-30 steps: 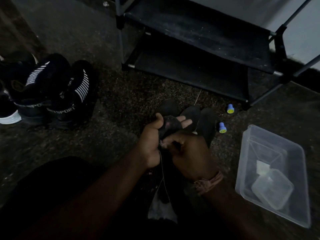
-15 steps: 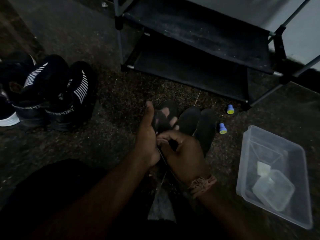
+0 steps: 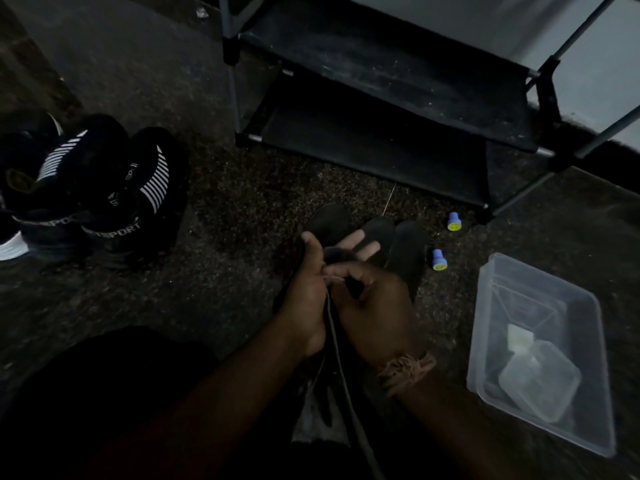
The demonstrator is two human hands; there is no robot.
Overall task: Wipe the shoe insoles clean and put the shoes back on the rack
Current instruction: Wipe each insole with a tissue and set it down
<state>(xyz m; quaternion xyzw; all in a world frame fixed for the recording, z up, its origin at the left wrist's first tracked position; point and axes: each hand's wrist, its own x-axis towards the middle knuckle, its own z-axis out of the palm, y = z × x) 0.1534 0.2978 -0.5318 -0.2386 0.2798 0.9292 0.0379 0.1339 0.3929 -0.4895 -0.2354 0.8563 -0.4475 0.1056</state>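
My left hand [image 3: 306, 292] grips a dark insole [image 3: 337, 252], with its fingers stretched out flat beneath the insole's far end. My right hand [image 3: 375, 306] is closed beside it, thumb and forefinger pinching the top of a pale cloth [image 3: 320, 422] that hangs down between my forearms. Three more dark insoles [image 3: 408, 251] lie side by side on the floor just beyond my hands. A pair of black sneakers [image 3: 114, 195] with white stripes stands at the left. The black shoe rack [image 3: 381, 98] is straight ahead, its visible shelves bare.
A clear plastic tub [image 3: 588, 341] with a small lidded box inside sits on the floor at the right. Two small blue caps [image 3: 453, 221] lie between the insoles and the rack's leg. Another shoe with a white sole [image 3: 10, 249] shows at the left edge. The floor is dark speckled carpet.
My left thumb has dropped and the fingers have spread out flat under the insole. My right hand has shifted slightly along the insole, still pinching the cloth.
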